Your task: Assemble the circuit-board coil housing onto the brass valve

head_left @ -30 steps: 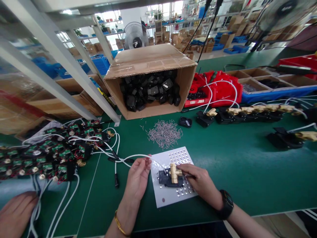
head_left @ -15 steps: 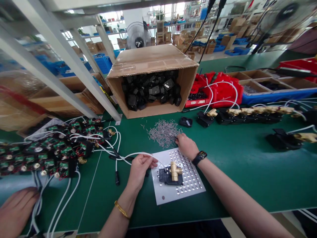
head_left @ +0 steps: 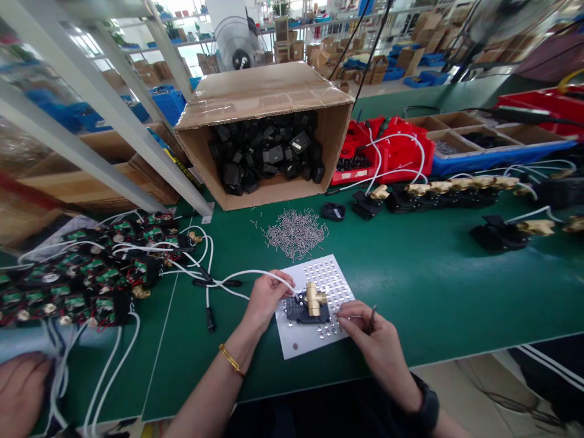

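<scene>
Head view looks down on a green bench (head_left: pixel 433 286) where a person sits with both hands at a white perforated plate (head_left: pixel 305 340). On that plate lies a black valve body (head_left: pixel 301 311) with a brass fitting (head_left: pixel 314 298) standing on top of it. The left hand (head_left: pixel 264 298) rests at the plate's left edge, its fingers closed on the white cable (head_left: pixel 246 277) that runs off the black part and loops away to the left. The right hand (head_left: pixel 371 334) sits just right of the valve, fingertips pinched together on a thin metal pin (head_left: pixel 371 319) that sticks up between them; the hand is near the part but not touching it. A dark watch (head_left: pixel 426 410) is on that wrist and a gold bangle (head_left: pixel 230 360) on the other.

Beyond the plate a loose heap of small metal pins (head_left: pixel 295 232) is scattered on the bench. Behind it a cardboard box (head_left: pixel 264 103) lies on its side, full of black plastic parts (head_left: pixel 264 158). To the left a tangled pile of wired assemblies (head_left: pixel 91 267) with green boards spreads over the bench, and at the bottom left corner another person's hand (head_left: pixel 20 389) rests among white cables. To the right a row of finished brass-and-black valves (head_left: pixel 456 191) lines the back of the bench, with red bins (head_left: pixel 392 152) behind them.
</scene>
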Demonstrator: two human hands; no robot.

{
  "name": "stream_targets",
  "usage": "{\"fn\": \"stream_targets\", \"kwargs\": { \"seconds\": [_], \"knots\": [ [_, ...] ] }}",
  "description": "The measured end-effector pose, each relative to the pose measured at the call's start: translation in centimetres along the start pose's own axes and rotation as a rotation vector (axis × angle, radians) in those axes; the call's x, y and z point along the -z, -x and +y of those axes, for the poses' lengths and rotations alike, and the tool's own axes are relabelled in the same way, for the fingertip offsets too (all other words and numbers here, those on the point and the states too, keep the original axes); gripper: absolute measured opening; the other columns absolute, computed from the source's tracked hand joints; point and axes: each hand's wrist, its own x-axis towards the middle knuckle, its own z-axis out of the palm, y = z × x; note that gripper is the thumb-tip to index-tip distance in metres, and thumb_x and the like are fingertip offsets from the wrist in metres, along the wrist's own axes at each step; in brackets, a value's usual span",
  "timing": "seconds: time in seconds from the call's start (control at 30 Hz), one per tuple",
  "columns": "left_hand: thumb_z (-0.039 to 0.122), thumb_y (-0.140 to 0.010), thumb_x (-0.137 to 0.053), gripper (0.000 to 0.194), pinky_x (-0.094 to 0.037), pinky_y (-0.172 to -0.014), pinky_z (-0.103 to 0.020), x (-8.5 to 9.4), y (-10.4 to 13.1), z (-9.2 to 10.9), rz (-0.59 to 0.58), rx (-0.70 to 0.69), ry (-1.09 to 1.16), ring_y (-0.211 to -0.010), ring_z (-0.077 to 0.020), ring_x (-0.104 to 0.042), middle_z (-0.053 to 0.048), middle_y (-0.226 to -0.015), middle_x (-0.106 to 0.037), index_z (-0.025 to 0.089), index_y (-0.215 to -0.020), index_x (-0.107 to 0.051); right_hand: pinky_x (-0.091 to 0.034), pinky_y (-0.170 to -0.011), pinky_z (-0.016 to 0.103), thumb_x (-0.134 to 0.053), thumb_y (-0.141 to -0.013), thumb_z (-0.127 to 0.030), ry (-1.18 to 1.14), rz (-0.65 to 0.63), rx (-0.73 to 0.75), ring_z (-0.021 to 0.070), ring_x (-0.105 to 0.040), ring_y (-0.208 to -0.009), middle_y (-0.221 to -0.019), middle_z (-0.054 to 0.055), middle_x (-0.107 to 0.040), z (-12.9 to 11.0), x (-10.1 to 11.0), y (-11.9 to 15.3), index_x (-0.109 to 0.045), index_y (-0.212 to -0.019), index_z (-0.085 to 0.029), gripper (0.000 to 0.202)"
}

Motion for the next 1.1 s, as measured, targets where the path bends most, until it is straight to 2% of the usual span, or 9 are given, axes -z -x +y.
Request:
{"fn": "stream_targets", "kwargs": {
  "seconds": [0.13,0.3,0.47,0.67,0.8,0.93,1.03,1.1],
  "knots": [
    [0.026,-0.067,-0.064,0.017,-0.044,-0.063,-0.023,0.2,0.1,-0.4,0.004,-0.034,-0.073,-0.064,-0.0129,-0.059,-0.004,-0.073,-0.066,0.013,-0.076,-0.061,-0.051,-0.062,0.026,-0.056,-0.082,-0.024,0.182,-0.086,0.152,0.0177,-0.063,-0.071,-0.08,0.006,-0.067,-0.6,-0.5,-0.1,-0.062,-0.077,-0.02,0.008],
    [0.018,-0.059,-0.067,0.005,-0.042,-0.062,-0.023,0.4,0.0,-0.7,-0.022,-0.06,-0.198,-0.062,-0.0134,-0.058,-0.001,-0.063,-0.065,0.013,-0.061,-0.065,-0.054,-0.067,0.024,-0.053,-0.083,-0.016,0.352,-0.085,0.464,0.0161,-0.066,-0.074,-0.081,0.004,-0.068,0.4,-0.4,0.0,-0.06,-0.08,-0.02,0.008],
    [0.014,-0.057,-0.067,0.002,-0.038,-0.057,-0.022,0.8,-0.5,-0.5,-0.09,-0.066,-0.282,-0.057,-0.0118,-0.054,0.001,-0.059,-0.063,0.014,-0.057,-0.065,-0.054,-0.07,0.025,-0.051,-0.085,-0.017,0.494,-0.152,0.587,0.0165,-0.066,-0.079,-0.088,0.005,-0.067,2.2,0.0,0.0,-0.06,-0.087,-0.02,0.009],
    [0.012,-0.06,-0.063,0.004,-0.038,-0.059,-0.023,0.9,0.2,-0.4,-0.116,-0.115,-0.292,-0.057,-0.0116,-0.053,0.001,-0.059,-0.062,0.014,-0.06,-0.066,-0.054,-0.071,0.027,-0.049,-0.085,-0.018,0.516,-0.143,0.595,0.0171,-0.066,-0.079,-0.088,0.005,-0.067,2.4,-0.1,-0.1,-0.059,-0.087,-0.02,0.01],
    [0.016,-0.066,-0.06,0.002,-0.04,-0.061,-0.023,0.9,0.9,-0.3,-0.007,-0.151,-0.207,-0.061,-0.0119,-0.054,0.0,-0.064,-0.061,0.015,-0.064,-0.06,-0.054,-0.07,0.028,-0.048,-0.085,-0.019,0.489,-0.097,0.54,0.0181,-0.065,-0.078,-0.086,0.006,-0.066,1.9,-0.3,-0.2,-0.057,-0.087,-0.02,0.009],
    [0.03,-0.079,-0.047,0.014,-0.034,-0.049,-0.019,0.9,1.7,0.0,0.122,-0.131,-0.042,-0.049,-0.0076,-0.047,0.003,-0.061,-0.052,0.016,-0.078,-0.049,-0.053,-0.068,0.027,-0.049,-0.084,-0.017,0.43,-0.103,0.467,0.0179,-0.064,-0.078,-0.087,0.006,-0.065,1.6,-0.5,-0.2,-0.055,-0.087,-0.021,0.008],
    [0.034,-0.076,-0.052,0.019,-0.025,-0.041,-0.018,0.8,2.3,-0.1,0.119,-0.072,0.017,-0.04,-0.0053,-0.037,0.006,-0.053,-0.044,0.016,-0.079,-0.047,-0.053,-0.067,0.026,-0.05,-0.084,-0.018,0.394,-0.093,0.423,0.0175,-0.064,-0.078,-0.087,0.006,-0.064,1.5,-0.5,-0.2,-0.055,-0.087,-0.021,0.007],
    [0.035,-0.074,-0.055,0.021,-0.024,-0.041,-0.018,0.8,2.5,-0.3,0.097,-0.038,0.024,-0.04,-0.0049,-0.036,0.006,-0.051,-0.045,0.015,-0.077,-0.048,-0.053,-0.066,0.026,-0.049,-0.083,-0.017,0.394,-0.095,0.419,0.0171,-0.064,-0.077,-0.085,0.005,-0.064,1.5,-0.5,-0.2,-0.054,-0.086,-0.021,0.007]
  ]
}}
